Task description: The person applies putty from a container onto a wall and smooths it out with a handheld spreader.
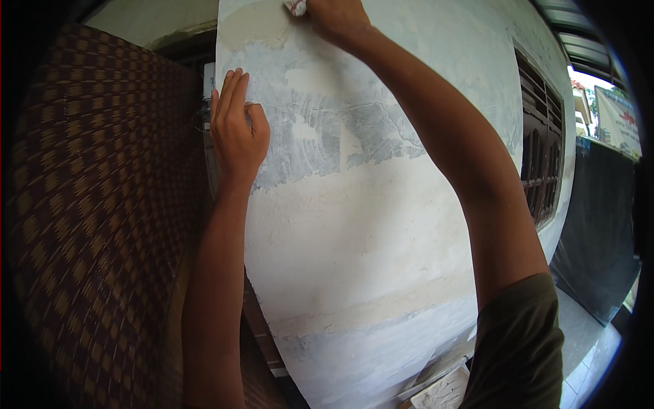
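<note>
A whitish wall (340,238) with grey, scraped-looking patches and a crack stands right in front of me. My left hand (240,129) lies against its left edge, fingers stretched out and thumb a little apart, with nothing in it. High up at the top of the picture, my right hand (338,19) is closed around a small white, crumpled-looking piece (296,7), held at the wall's surface. Most of that piece is covered by the hand or cut off by the frame, so its kind cannot be made out.
A brown woven panel (102,157) rises along the left. On the right are a dark wooden window (541,143) in the wall and a dark sheet (599,225) beyond it. Low down, a tray-like thing (439,394) with whitish smears sits near my right sleeve.
</note>
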The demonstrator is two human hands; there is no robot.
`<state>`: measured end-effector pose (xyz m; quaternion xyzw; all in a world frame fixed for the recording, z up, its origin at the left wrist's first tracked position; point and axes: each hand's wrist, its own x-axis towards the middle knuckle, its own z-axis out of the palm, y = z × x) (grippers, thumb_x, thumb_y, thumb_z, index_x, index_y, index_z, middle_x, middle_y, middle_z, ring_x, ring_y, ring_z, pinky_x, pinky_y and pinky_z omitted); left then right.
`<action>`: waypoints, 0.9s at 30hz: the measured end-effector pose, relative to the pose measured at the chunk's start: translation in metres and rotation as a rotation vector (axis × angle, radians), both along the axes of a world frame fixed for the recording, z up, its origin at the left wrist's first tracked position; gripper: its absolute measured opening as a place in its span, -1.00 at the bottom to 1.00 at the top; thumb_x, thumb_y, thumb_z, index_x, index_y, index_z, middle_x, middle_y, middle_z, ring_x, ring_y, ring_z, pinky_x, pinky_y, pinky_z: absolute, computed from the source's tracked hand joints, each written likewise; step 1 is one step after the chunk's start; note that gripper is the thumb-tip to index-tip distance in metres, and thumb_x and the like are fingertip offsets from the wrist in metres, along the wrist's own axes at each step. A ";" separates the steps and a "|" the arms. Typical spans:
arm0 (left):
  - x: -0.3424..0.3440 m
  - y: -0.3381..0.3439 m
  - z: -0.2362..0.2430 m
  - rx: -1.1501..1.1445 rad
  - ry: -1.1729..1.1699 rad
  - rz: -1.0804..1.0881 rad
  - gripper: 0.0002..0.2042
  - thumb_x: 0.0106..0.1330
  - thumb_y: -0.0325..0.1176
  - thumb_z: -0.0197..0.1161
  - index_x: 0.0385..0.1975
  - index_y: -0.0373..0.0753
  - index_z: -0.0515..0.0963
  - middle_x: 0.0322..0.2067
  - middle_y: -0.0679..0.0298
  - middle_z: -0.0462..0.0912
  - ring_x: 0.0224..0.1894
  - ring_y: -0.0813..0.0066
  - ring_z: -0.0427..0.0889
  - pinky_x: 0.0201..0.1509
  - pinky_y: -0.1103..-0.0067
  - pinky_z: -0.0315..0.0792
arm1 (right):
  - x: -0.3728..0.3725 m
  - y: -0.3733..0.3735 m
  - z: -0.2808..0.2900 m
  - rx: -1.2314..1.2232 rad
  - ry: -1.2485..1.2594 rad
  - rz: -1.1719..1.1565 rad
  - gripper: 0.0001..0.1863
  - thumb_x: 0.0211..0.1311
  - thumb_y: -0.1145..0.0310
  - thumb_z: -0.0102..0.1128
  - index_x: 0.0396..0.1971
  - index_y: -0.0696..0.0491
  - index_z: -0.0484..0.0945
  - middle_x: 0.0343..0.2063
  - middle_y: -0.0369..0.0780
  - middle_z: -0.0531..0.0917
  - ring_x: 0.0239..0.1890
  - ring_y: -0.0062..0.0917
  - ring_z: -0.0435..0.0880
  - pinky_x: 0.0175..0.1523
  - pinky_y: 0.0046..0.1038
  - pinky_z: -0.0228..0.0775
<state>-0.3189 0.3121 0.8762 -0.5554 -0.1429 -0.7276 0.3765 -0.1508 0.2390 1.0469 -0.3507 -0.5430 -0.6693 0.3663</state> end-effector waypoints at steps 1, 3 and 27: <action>-0.001 0.001 -0.001 -0.018 0.003 0.005 -0.53 0.22 -0.54 -0.15 0.13 -0.45 0.46 0.21 -0.02 0.46 0.34 0.13 0.35 0.45 0.17 0.06 | 0.001 0.001 -0.015 -0.010 -0.037 -0.010 -0.85 0.11 0.46 0.09 -0.43 0.11 0.66 -0.40 -0.07 0.70 -0.40 -0.14 0.71 -0.30 -0.20 0.55; -0.003 0.002 -0.002 -0.021 -0.001 0.003 -0.53 0.22 -0.54 -0.15 0.13 -0.45 0.46 0.21 -0.02 0.46 0.34 0.13 0.35 0.45 0.17 0.07 | -0.002 0.003 -0.057 -0.091 -0.065 0.059 -0.87 0.04 0.52 0.11 -0.45 0.13 0.64 -0.36 -0.06 0.68 -0.35 -0.16 0.71 -0.29 -0.16 0.53; 0.002 -0.003 0.000 0.016 -0.018 -0.017 -0.58 0.18 -0.56 -0.08 0.04 -0.47 0.52 0.13 -0.07 0.52 0.30 0.07 0.39 0.41 0.12 0.13 | -0.016 -0.023 -0.042 0.142 -0.068 0.187 -0.85 0.00 0.49 0.11 -0.46 0.11 0.67 -0.47 -0.06 0.67 -0.42 -0.15 0.69 -0.34 -0.19 0.51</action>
